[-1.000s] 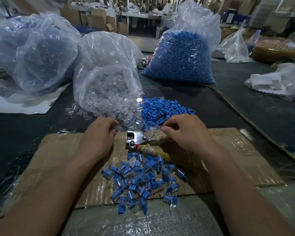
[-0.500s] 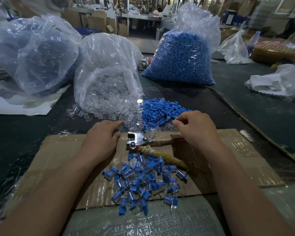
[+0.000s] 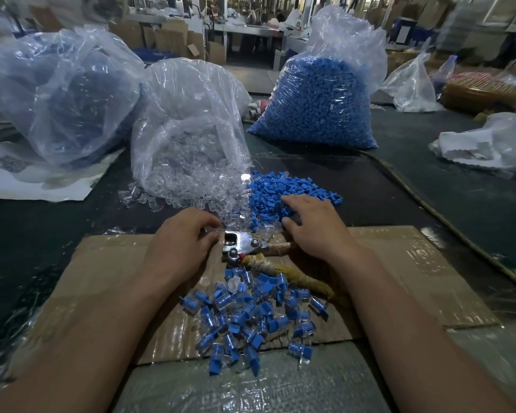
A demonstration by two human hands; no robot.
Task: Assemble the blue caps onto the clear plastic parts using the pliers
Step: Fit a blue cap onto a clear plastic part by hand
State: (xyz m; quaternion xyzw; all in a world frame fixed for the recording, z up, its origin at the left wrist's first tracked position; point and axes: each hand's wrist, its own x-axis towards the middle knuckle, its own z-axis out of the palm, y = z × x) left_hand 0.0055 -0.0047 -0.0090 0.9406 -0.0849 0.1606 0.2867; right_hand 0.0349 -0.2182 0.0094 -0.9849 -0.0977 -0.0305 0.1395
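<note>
The right hand (image 3: 313, 225) was seen laid over the near edge of the loose blue caps (image 3: 283, 189), its fingers spread and only lightly bent, with the fingertips sunk among the caps. The left hand (image 3: 185, 242) was held knuckles-up just beside the metal head of the pliers (image 3: 242, 244), its fingers curled under at the fringe of the spilled clear plastic parts (image 3: 191, 189); whether a part was pinched there could not be told, as the fingertips were hidden. The pliers were left lying flat on the sheet of cardboard (image 3: 414, 263), gripped by neither hand, the head pointed toward the left hand and the yellowish wrapped handles run off to the right beneath the right wrist. Nearer the camera, a heap of finished pieces (image 3: 251, 317), clear bodies fitted with blue caps, was spread across the cardboard between the two forearms, touching the lower handle. The clear parts were spilled out of an open clear bag (image 3: 188, 129) set on the dark tabletop (image 3: 429, 189), and the loose caps were piled right against them. Farther back a full bag of blue caps (image 3: 313, 105) was stood upright, and a third, hazier bag (image 3: 57, 93) was placed well off to the left on a white sheet (image 3: 27, 186).
</note>
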